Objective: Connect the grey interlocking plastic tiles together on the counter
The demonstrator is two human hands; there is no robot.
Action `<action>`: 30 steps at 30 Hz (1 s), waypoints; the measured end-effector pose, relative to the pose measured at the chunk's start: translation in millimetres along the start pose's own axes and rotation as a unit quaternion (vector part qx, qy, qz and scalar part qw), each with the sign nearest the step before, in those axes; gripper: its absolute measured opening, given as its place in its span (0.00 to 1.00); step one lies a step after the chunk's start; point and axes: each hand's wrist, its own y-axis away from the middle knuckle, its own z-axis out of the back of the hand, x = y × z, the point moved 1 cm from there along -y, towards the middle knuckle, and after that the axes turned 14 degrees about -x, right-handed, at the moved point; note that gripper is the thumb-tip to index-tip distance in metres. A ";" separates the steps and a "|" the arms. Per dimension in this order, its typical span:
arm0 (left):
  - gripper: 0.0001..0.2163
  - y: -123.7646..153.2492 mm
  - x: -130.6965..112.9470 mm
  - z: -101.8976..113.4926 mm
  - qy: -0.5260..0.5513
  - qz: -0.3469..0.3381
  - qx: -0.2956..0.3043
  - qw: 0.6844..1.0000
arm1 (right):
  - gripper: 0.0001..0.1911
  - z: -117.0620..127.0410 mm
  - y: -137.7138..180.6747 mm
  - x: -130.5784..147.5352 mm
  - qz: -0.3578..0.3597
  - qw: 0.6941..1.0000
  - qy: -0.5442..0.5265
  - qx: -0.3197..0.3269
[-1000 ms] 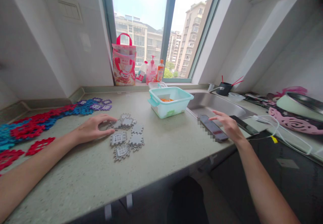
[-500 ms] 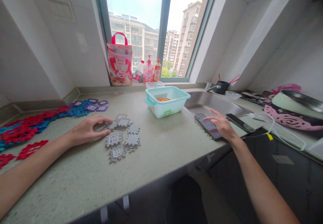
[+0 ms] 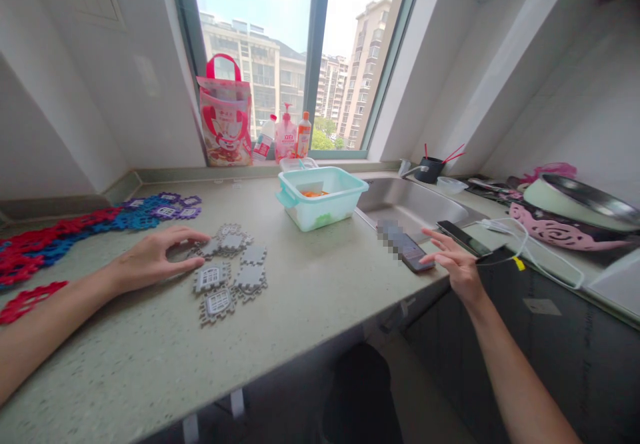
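My left hand [image 3: 150, 259] lies flat on the counter [image 3: 310, 291], fingers stretched out and touching the left edge of a cluster of grey puzzle-edged tiles [image 3: 227, 267]. My right hand [image 3: 453, 261] hovers open with spread fingers just right of a dark phone [image 3: 406, 247] that lies at the counter's edge by the sink. It holds nothing. A second black phone [image 3: 463, 237] rests on the sink's right rim, just beyond that hand.
Red, blue and purple tiles [image 3: 75, 234] trail along the counter's left side. A mint plastic tub [image 3: 323, 197] stands beside the steel sink [image 3: 410, 201]. A pink bag [image 3: 225, 121] and bottles [image 3: 285, 139] line the window sill. A white cable [image 3: 537, 254] and pink trivet [image 3: 570, 231] lie at right.
My right hand has lifted off the dark phone and drawn back to the right of it. My left hand stays on the grey tiles. The view has shifted right.
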 end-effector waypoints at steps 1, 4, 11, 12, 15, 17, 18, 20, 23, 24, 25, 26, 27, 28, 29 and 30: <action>0.28 0.2 -0.5 -0.1 -0.001 -0.001 -0.002 1.000 | 0.17 0.5 -0.7 -2.1 -0.004 1.000 -0.006 -0.005; 0.27 0.6 -1.3 -0.5 0.002 -0.001 -0.010 1.000 | 0.17 2.4 -2.2 -7.8 -0.029 0.998 -0.035 -0.043; 0.25 2.1 -5.2 1.0 0.005 0.001 -0.014 1.000 | 0.17 -26.2 -1.7 46.2 0.030 0.988 -0.040 -0.147; 0.25 2.5 -7.0 1.7 0.003 -0.001 -0.013 1.000 | 0.17 -37.6 -4.0 67.5 0.071 0.987 -0.040 -0.135; 0.25 3.6 -13.2 4.2 0.001 -0.014 -0.007 1.000 | 0.15 -85.4 -19.7 142.5 0.222 0.972 -0.070 -0.034; 0.25 3.7 -17.0 5.7 -0.001 -0.025 -0.006 1.000 | 0.19 -129.9 -34.4 191.1 0.344 0.931 -0.112 0.046; 0.25 3.8 -18.5 6.3 -0.002 -0.030 -0.004 1.000 | 0.21 -156.2 -41.1 211.1 0.389 0.909 -0.123 0.083; 0.23 3.9 -20.4 7.4 -0.007 -0.039 -0.001 0.999 | 0.21 -214.5 -49.6 238.8 0.450 0.870 -0.142 0.144; 0.22 4.1 -19.9 8.1 -0.013 -0.053 0.001 0.999 | 0.18 -300.4 -45.3 243.6 0.439 0.857 -0.108 0.247; 0.21 3.9 -18.8 7.9 -0.016 -0.058 0.001 0.998 | 0.18 -323.1 -40.5 237.1 0.413 0.866 -0.092 0.265; 0.21 3.6 -17.4 7.4 -0.018 -0.064 0.002 0.998 | 0.18 -341.2 -35.0 228.4 0.376 0.883 -0.075 0.271; 0.21 3.0 -15.9 6.5 -0.021 -0.069 0.003 0.997 | 0.19 -354.9 -29.1 219.0 0.341 0.893 -0.063 0.286; 0.21 2.3 -14.5 5.4 -0.022 -0.073 0.002 0.997 | 0.21 -364.2 -23.4 210.0 0.313 0.897 -0.060 0.308; 0.20 1.4 -13.5 3.9 -0.023 -0.076 0.001 0.997 | 0.22 -369.9 -18.9 202.3 0.284 0.901 -0.063 0.323; 0.20 0.6 -13.0 2.2 -0.022 -0.078 0.001 0.997 | 0.22 -372.7 -15.7 196.4 0.258 0.903 -0.073 0.337; 0.20 -0.2 -13.0 0.4 -0.020 -0.079 0.000 0.997 | 0.20 -373.6 -14.1 192.3 0.234 0.904 -0.087 0.346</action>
